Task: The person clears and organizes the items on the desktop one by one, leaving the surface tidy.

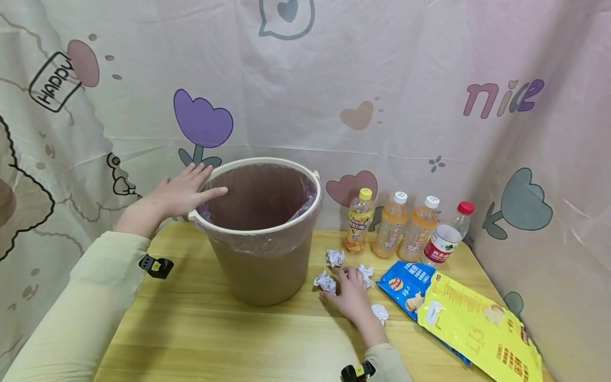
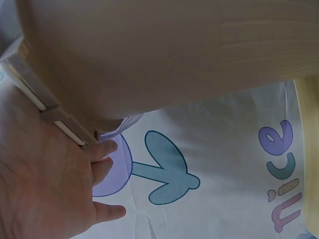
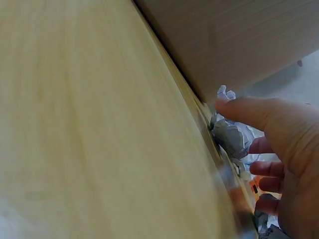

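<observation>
My left hand rests with spread, straight fingers on the left rim of a brown trash can lined with a clear plastic bag. In the left wrist view, the palm lies by the can's rim and handle. On the table, my right hand reaches over a crumpled paper ball. Its thumb overlaps that paper ball in the right wrist view, the other fingers standing apart at its side. More crumpled paper balls lie close by: one behind, one beside the fingers and one near the wrist.
Several plastic bottles stand at the back right, including a yellow-capped bottle and a red-capped bottle. A blue snack bag and a yellow snack bag lie on the wooden table. A printed cloth hangs behind.
</observation>
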Motion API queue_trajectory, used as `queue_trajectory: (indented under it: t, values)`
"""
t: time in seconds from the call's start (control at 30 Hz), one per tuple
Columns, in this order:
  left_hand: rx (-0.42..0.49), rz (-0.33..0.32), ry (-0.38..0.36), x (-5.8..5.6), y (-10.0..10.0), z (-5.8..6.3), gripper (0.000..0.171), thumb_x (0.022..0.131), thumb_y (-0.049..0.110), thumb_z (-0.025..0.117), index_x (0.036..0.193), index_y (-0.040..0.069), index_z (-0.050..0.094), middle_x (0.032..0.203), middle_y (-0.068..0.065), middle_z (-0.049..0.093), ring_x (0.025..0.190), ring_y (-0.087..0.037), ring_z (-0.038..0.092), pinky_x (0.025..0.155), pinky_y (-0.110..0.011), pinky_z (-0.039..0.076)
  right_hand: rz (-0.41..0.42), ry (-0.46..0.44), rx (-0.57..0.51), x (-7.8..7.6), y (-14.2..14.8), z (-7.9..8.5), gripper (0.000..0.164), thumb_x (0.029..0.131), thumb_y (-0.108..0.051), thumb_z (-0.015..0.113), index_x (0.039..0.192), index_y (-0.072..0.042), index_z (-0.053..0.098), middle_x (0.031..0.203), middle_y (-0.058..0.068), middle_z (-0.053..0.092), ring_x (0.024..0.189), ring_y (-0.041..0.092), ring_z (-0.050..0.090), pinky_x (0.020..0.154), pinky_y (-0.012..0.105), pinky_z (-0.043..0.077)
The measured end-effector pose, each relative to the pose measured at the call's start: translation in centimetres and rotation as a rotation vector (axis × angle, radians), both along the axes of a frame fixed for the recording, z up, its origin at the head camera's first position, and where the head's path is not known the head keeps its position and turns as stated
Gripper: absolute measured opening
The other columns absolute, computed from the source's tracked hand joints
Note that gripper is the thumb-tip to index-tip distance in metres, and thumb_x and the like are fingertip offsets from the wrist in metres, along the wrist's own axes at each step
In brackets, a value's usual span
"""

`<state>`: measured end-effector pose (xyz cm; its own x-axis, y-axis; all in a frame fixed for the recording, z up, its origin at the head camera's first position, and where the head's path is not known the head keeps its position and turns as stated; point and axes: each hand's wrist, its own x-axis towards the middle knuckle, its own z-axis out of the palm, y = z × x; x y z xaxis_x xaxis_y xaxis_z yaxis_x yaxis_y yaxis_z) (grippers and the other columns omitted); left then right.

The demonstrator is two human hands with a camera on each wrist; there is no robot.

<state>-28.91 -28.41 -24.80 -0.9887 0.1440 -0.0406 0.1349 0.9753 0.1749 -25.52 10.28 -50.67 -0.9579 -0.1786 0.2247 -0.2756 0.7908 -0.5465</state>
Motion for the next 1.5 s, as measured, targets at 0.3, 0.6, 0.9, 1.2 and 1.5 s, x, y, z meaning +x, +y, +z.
queue_trajectory:
  t: [0.3,0.6,0.9,1.2,1.5]
  values:
    - [0.002,0.0,-0.002,0.0,0.0,0.0,0.096,0.092,0.075,0.027,0.157,0.009,0.001,0.163,-0.022,-0.003,0.151,-0.043,-0.005,0.108,-0.078,-0.003,-0.008,0.025,0.046,-0.1,0.1,0.0,0.047,0.074,-0.04,0.082,0.107,-0.011,0.066,0.12,0.013,0.054,0.119,0.035,0.043,0.099,0.056,0.038]
    - [0.004,-0.001,0.0,0.0,0.0,0.0,0.096,0.092,0.075,0.026,0.157,0.009,0.001,0.163,-0.022,-0.002,0.151,-0.043,-0.004,0.108,-0.078,-0.002,-0.003,0.036,0.086,0.0,0.4,0.1,0.04,0.073,-0.039,0.081,0.097,-0.01,0.067,0.116,0.012,0.054,0.114,0.033,0.043,0.091,0.052,0.039]
    - [0.025,0.004,-0.007,0.1,0.0,0.0,0.097,0.092,0.076,0.026,0.157,0.009,0.0,0.163,-0.022,-0.003,0.15,-0.043,-0.006,0.108,-0.078,-0.004,-0.024,0.059,0.149,0.1,1.3,0.7,0.041,0.074,-0.04,0.081,0.098,-0.009,0.068,0.117,0.012,0.057,0.112,0.032,0.045,0.094,0.052,0.04]
    - [0.024,0.007,-0.01,0.1,0.0,0.0,0.097,0.091,0.076,0.025,0.157,0.01,0.0,0.163,-0.021,-0.004,0.151,-0.042,-0.006,0.108,-0.078,-0.004,-0.048,0.056,0.169,0.3,2.4,2.0,0.043,0.076,-0.041,0.08,0.103,-0.009,0.068,0.117,0.009,0.056,0.111,0.029,0.045,0.089,0.048,0.04]
    - [0.033,0.006,-0.016,0.1,0.0,0.0,0.098,0.091,0.077,0.025,0.157,0.01,-0.002,0.163,-0.021,-0.005,0.15,-0.042,-0.008,0.108,-0.077,-0.006,-0.05,0.082,0.193,0.3,3.3,4.0,0.04,0.079,-0.041,0.077,0.102,-0.01,0.068,0.118,0.009,0.056,0.112,0.03,0.045,0.088,0.047,0.04]
